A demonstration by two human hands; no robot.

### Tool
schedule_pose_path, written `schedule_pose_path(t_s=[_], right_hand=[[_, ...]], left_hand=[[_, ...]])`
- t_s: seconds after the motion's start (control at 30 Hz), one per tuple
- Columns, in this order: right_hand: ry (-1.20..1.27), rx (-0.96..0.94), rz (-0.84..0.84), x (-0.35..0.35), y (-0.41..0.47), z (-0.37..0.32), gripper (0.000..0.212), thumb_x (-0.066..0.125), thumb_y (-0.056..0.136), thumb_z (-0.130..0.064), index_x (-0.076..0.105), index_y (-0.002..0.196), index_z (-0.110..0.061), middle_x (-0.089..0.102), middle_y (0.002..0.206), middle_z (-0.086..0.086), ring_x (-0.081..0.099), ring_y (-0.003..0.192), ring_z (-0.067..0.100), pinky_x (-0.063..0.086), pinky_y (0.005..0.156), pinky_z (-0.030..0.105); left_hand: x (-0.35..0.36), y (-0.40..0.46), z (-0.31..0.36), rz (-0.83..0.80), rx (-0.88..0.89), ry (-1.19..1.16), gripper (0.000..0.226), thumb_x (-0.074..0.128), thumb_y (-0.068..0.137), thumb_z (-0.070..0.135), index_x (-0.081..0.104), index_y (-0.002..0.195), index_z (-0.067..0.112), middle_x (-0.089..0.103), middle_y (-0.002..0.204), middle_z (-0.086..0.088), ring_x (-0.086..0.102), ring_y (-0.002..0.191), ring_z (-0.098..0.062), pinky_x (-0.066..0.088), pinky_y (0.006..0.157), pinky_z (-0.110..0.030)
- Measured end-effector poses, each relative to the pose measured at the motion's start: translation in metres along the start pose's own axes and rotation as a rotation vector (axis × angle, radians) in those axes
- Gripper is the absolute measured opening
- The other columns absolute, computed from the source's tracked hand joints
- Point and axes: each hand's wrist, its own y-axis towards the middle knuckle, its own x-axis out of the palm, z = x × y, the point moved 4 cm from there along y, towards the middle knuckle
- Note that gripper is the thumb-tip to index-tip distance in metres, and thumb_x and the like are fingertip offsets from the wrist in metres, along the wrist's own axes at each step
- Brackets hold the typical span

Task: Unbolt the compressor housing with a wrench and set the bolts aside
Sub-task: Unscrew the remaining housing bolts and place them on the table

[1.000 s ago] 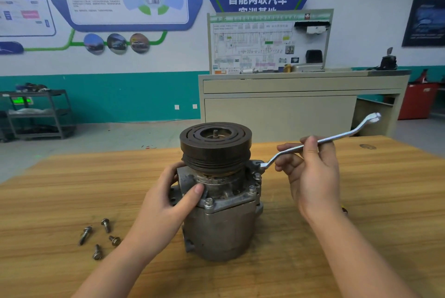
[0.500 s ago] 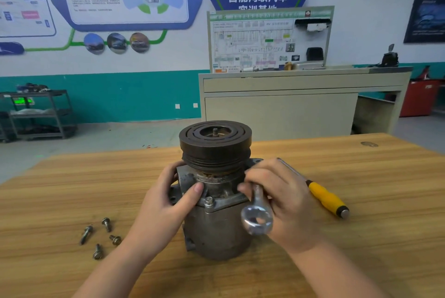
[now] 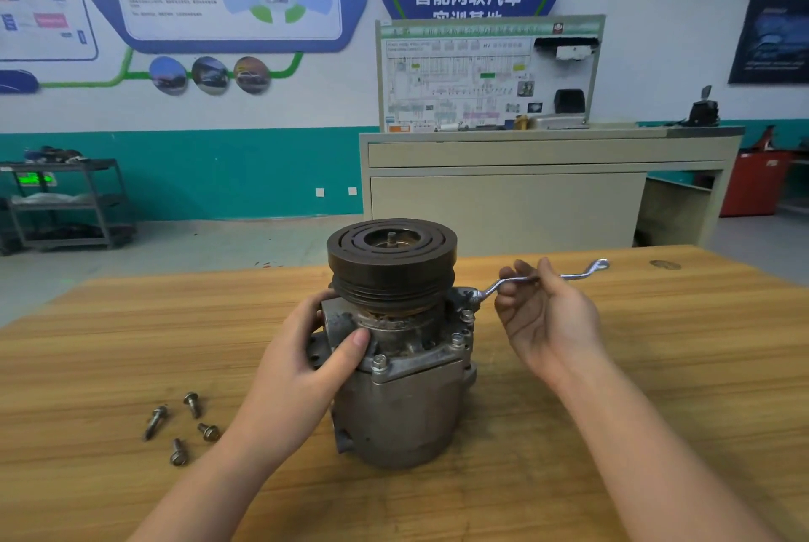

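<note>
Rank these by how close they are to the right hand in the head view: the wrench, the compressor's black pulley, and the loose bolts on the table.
1. The wrench: held in the right hand itself, its shaft running under the fingers.
2. The black pulley: just left of that hand, on top of the compressor.
3. The loose bolts: far left on the table, beyond the left hand.

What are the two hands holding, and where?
Right hand pinches the silver offset wrench mid-shaft; left hand grips the grey metal compressor below its pulley.
</note>
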Motion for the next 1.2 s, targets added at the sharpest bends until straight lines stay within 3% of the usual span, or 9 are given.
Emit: schedule_pose_path(t_s=[0.13,0.33,0.5,0.67,0.73,0.83,0.9,1.03,1.2], right_hand=[[-0.076,-0.233,-0.013,0.003,-0.011,-0.013,0.035,0.032,0.105,-0.029,0.049,0.082,-0.009,0.066,0.060,0.008,0.054,0.043,0.015,0.045,0.043,0.020],[-0.309,-0.506,-0.048,0.018,-0.034,-0.014,0.026,0.035,0.105,-0.022,0.045,0.083,-0.011,0.066,0.062,0.005,0.051,0.038,0.016,0.041,0.040,0.021],[-0.678,-0.937,-0.229,0.030,-0.062,-0.009,0.024,0.042,0.101,-0.034,0.055,0.081,-0.036,0.062,0.066,0.006,0.056,0.045,0.011,0.047,0.047,0.024],[-1.094,-1.391,-0.489,0.043,-0.086,0.008,0.047,0.048,0.100,-0.034,0.062,0.070,0.000,0.060,0.062,0.008,0.056,0.056,0.014,0.047,0.053,0.027],[-1.044,-1.354,-0.415,0.042,-0.091,0.012,0.051,0.042,0.102,-0.039,0.061,0.066,-0.009,0.058,0.056,0.002,0.054,0.050,0.009,0.043,0.047,0.024],[-0.678,-1.038,-0.240,0.037,-0.086,0.012,0.039,0.034,0.100,-0.051,0.052,0.070,-0.036,0.054,0.054,-0.006,0.050,0.041,0.009,0.038,0.042,0.018],[-0.508,-0.934,-0.120,0.032,-0.080,0.007,0.039,0.035,0.099,-0.048,0.049,0.066,-0.032,0.055,0.052,-0.002,0.047,0.033,0.013,0.036,0.039,0.015],[-0.500,-0.886,-0.003,0.028,-0.074,-0.001,0.041,0.038,0.098,-0.040,0.047,0.067,-0.014,0.060,0.054,0.003,0.051,0.032,0.016,0.039,0.037,0.016],[-0.608,-0.916,0.084,0.029,-0.074,-0.004,0.042,0.049,0.096,-0.041,0.056,0.058,-0.026,0.065,0.057,-0.002,0.054,0.037,0.013,0.041,0.042,0.018]], left_hand=[[0.000,0.000,0.001,-0.002,-0.008,-0.007,0.035,0.066,0.084,0.050,0.055,0.116,0.043,0.068,0.111,0.023,0.065,0.102,0.003,0.053,0.078,-0.014],[-0.003,0.001,0.004,0.007,-0.007,0.010,0.045,0.068,0.072,0.056,0.056,0.113,0.042,0.068,0.106,0.029,0.064,0.100,0.007,0.049,0.075,-0.008],[-0.005,0.004,0.000,0.001,-0.017,0.006,0.045,0.073,0.080,0.045,0.057,0.120,0.033,0.069,0.109,0.025,0.063,0.103,0.004,0.048,0.078,-0.008],[-0.004,0.004,-0.002,-0.009,-0.013,-0.006,0.049,0.065,0.077,0.041,0.056,0.123,0.029,0.069,0.110,0.022,0.064,0.104,0.002,0.050,0.080,-0.011],[-0.003,0.003,-0.002,-0.015,-0.014,-0.008,0.050,0.066,0.076,0.045,0.056,0.123,0.030,0.069,0.111,0.022,0.064,0.104,0.002,0.051,0.082,-0.013],[-0.003,0.004,-0.002,-0.013,-0.013,-0.003,0.049,0.063,0.078,0.042,0.056,0.125,0.029,0.069,0.111,0.022,0.064,0.105,0.001,0.053,0.085,-0.017],[-0.003,0.004,-0.002,-0.014,-0.009,-0.015,0.049,0.065,0.077,0.043,0.056,0.124,0.029,0.069,0.111,0.021,0.064,0.105,0.001,0.052,0.084,-0.016],[-0.003,0.003,-0.001,-0.029,-0.011,-0.029,0.054,0.062,0.070,0.058,0.056,0.120,0.037,0.069,0.110,0.024,0.063,0.105,0.003,0.051,0.079,-0.011],[-0.002,0.004,0.000,-0.036,-0.010,-0.048,0.053,0.062,0.070,0.058,0.055,0.120,0.038,0.069,0.112,0.022,0.063,0.106,0.001,0.052,0.081,-0.013]])
